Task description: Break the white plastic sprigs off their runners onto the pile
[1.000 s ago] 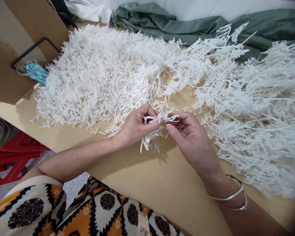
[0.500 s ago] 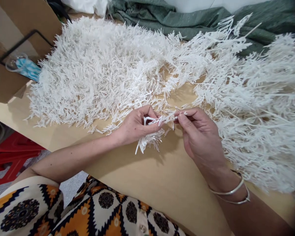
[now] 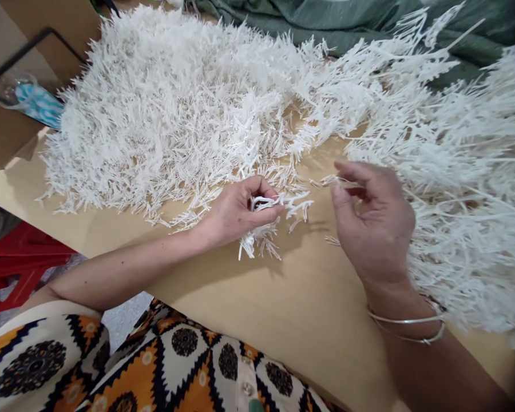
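Observation:
My left hand (image 3: 240, 212) is closed round a bunch of thin white branched sprigs (image 3: 298, 203), plastic-looking. Their forked tips stick out past thumb and forefinger to the right, and more sprigs (image 3: 260, 240) hang below the hand. To the right, apart from the bunch, is my right hand (image 3: 371, 214), its thumb and forefinger spread with a gap between them. A thin white strand (image 3: 326, 180) shows at that gap; whether the fingers touch it I cannot tell. Another small strand (image 3: 332, 240) lies on the table beside the right palm.
A large heap of short white sprigs (image 3: 167, 109) covers the table's (image 3: 257, 309) back left. Longer white branches (image 3: 463, 189) spread over the right side. Behind them lies dark green cloth (image 3: 278, 23). A cardboard box (image 3: 68, 28) and a clear cup (image 3: 15, 91) stand left, a red stool (image 3: 26, 257) below.
My right hand has come away from the sprig tips it was pinching and moved right, its fingers parting. My left hand keeps its hold on the bunch. The view has shifted slightly.

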The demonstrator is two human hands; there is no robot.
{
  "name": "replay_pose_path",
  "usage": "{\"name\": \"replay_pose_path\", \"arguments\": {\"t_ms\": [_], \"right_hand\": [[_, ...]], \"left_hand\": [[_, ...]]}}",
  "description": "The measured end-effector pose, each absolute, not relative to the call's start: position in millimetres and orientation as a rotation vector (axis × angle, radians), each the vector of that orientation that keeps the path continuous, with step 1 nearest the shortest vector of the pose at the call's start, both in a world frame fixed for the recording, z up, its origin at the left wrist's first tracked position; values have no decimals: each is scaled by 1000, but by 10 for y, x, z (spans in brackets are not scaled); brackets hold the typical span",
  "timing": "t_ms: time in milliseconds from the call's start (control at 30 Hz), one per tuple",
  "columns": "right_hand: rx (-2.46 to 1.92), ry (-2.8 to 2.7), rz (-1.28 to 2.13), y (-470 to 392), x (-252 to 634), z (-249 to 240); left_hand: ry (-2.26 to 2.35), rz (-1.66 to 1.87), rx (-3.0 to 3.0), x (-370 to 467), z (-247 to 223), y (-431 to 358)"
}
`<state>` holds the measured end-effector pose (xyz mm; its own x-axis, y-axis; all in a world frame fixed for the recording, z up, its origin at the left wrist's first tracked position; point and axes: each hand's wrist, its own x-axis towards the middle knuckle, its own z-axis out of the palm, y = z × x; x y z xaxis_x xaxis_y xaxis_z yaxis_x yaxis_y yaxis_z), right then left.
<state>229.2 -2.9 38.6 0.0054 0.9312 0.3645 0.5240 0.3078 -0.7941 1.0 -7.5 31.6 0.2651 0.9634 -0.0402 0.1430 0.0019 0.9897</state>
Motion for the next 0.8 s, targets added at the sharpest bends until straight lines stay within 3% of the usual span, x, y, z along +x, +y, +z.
{"name": "replay_pose_path", "arguments": {"t_ms": [300,467,800], "right_hand": [[-1108,-2061,673,-184,2187,496],[-1172,-1821,919,-188,2150,425],[-1176,-1300,1076,-64,2133,184]], "left_hand": [[1008,928,1644,34,356,-128],[1036,864,1685,28,390,-149],[973,746,1747,9,449,-65]]}}
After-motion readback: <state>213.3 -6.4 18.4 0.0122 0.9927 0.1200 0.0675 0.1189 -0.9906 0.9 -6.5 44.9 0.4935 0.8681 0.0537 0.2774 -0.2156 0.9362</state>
